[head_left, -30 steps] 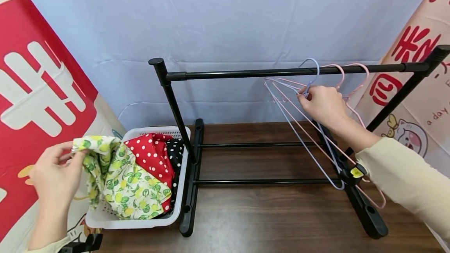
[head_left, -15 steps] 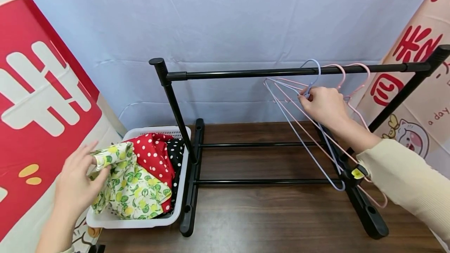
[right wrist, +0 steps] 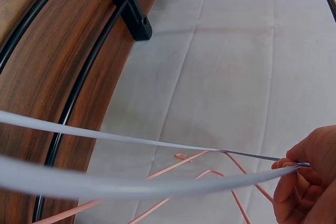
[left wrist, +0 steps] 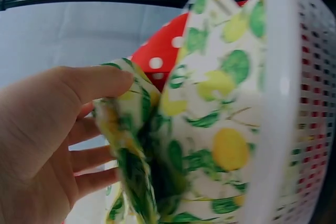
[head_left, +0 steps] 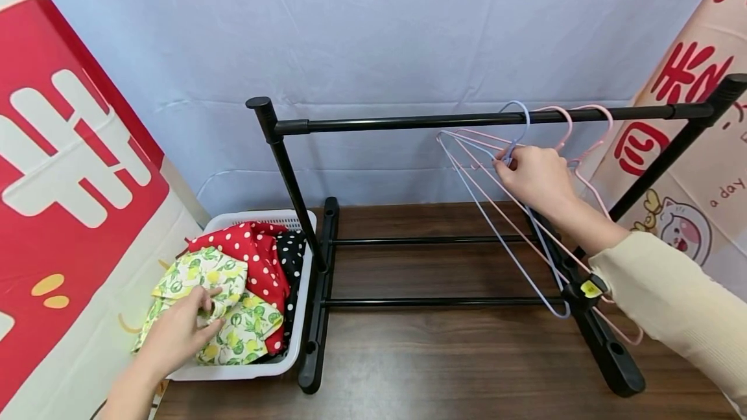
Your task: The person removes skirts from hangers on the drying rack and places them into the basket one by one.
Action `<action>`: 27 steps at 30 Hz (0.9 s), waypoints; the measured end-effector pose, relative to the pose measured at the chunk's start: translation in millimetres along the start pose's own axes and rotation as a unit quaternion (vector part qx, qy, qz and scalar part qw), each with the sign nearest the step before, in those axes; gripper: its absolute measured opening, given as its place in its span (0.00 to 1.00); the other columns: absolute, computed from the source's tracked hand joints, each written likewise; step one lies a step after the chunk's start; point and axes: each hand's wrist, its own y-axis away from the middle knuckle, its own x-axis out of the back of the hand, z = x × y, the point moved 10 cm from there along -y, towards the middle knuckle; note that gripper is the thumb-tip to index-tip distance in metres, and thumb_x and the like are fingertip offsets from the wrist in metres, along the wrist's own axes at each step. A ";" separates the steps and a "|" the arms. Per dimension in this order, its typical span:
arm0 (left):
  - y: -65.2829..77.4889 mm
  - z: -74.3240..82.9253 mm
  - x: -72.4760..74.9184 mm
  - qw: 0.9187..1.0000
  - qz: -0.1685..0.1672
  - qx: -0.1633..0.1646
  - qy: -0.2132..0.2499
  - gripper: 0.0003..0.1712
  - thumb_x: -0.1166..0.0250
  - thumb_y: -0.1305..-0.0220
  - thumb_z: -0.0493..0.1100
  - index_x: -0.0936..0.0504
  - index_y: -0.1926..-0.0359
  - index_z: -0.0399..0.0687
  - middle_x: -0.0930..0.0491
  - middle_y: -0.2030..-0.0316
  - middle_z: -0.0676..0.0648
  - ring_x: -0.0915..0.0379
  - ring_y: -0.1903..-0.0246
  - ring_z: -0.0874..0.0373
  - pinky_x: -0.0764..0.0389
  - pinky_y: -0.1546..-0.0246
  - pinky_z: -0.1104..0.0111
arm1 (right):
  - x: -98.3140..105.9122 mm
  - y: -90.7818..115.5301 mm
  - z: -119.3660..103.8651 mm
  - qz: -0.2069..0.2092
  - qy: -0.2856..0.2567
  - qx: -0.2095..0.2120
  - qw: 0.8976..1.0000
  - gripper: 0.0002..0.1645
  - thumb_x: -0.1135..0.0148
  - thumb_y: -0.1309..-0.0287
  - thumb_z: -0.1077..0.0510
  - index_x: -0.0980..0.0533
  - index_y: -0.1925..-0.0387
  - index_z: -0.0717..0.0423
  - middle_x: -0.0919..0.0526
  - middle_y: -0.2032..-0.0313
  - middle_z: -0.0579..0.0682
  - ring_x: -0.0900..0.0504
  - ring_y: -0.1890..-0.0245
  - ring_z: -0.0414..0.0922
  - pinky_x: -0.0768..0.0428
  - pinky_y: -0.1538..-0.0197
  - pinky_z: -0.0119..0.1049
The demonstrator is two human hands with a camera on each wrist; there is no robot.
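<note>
My left hand (head_left: 177,332) is over the white plastic basket (head_left: 233,373), holding a fold of a lemon-print garment (head_left: 201,274). In the left wrist view, the thumb lies over the fold of lemon-print fabric (left wrist: 220,93) with the fingers behind it. Under that garment lie a red polka-dot garment (head_left: 259,255) and a black polka-dot one (head_left: 292,251). On the right, my right hand (head_left: 539,177) pinches a light blue hanger (head_left: 496,229) at its neck, its hook over the black rail (head_left: 379,123). The right wrist view shows fingers gripping the blue hanger (right wrist: 157,142) too.
Pink hangers (head_left: 601,131) hang on the rail just right of the blue one. The black rack's left foot (head_left: 315,336) stands close beside the basket on the brown wooden table (head_left: 426,355). Printed panels (head_left: 64,212) flank both sides, and a pale cloth backs the rack.
My left hand has moved right and down over the basket, bringing the lifted part of the lemon-print garment over the pile. My right hand stays at the blue hanger.
</note>
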 end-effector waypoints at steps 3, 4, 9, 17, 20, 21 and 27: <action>1.7 -3.9 -10.4 1.000 -0.015 0.015 0.006 0.24 0.30 0.51 0.40 0.35 0.58 0.43 0.24 0.48 0.39 0.29 0.79 0.56 0.28 0.79 0.66 | -0.6 0.3 -0.4 0.001 -0.002 0.004 1.000 0.16 0.46 0.45 0.54 0.21 0.80 0.59 0.24 0.88 0.52 0.28 0.86 0.54 0.33 0.82 0.52; 2.3 -4.9 -13.0 1.000 -0.018 0.017 0.004 0.28 0.30 0.51 0.40 0.35 0.52 0.42 0.24 0.47 0.39 0.25 0.72 0.51 0.25 0.75 0.62 | -0.8 0.2 -0.3 0.000 -0.002 0.006 1.000 0.16 0.46 0.45 0.54 0.20 0.79 0.59 0.24 0.87 0.52 0.28 0.86 0.54 0.33 0.82 0.51; 5.7 -7.3 -26.4 0.999 -0.039 0.004 -0.012 0.36 0.32 0.49 0.38 0.34 0.39 0.43 0.27 0.45 0.37 0.31 0.47 0.38 0.27 0.54 0.45 | -2.8 1.1 0.8 -0.005 -0.003 0.006 1.000 0.15 0.45 0.45 0.54 0.20 0.77 0.60 0.23 0.86 0.53 0.28 0.86 0.53 0.34 0.83 0.50; 9.3 -16.5 -46.6 0.997 -0.065 0.025 -0.021 0.29 0.30 0.51 0.42 0.25 0.45 0.44 0.25 0.47 0.35 0.33 0.45 0.35 0.30 0.52 0.43 | -4.6 1.3 0.2 -0.002 -0.004 0.005 1.000 0.15 0.45 0.45 0.54 0.19 0.76 0.60 0.22 0.85 0.53 0.27 0.85 0.53 0.33 0.83 0.50; 10.6 -20.9 -53.4 0.997 -0.073 0.035 -0.014 0.28 0.30 0.52 0.44 0.23 0.47 0.45 0.24 0.48 0.36 0.33 0.46 0.36 0.29 0.52 0.43 | -4.7 1.2 -0.5 0.000 -0.004 0.007 1.000 0.14 0.45 0.46 0.54 0.19 0.76 0.59 0.22 0.85 0.53 0.27 0.85 0.54 0.32 0.82 0.51; 10.8 -22.9 -56.1 0.996 -0.076 0.039 -0.011 0.27 0.30 0.52 0.44 0.23 0.47 0.45 0.24 0.48 0.36 0.32 0.46 0.36 0.29 0.53 0.44 | -4.6 1.4 -0.6 0.000 -0.003 0.008 1.000 0.14 0.45 0.46 0.54 0.19 0.77 0.59 0.22 0.85 0.53 0.27 0.85 0.54 0.32 0.82 0.51; 12.6 -26.5 -64.0 0.996 -0.078 0.039 0.004 0.25 0.32 0.50 0.46 0.22 0.48 0.47 0.24 0.48 0.38 0.31 0.47 0.36 0.28 0.54 0.44 | -3.6 3.1 -1.8 0.001 0.003 0.022 1.000 0.15 0.43 0.47 0.54 0.20 0.80 0.60 0.21 0.83 0.54 0.26 0.84 0.53 0.33 0.83 0.48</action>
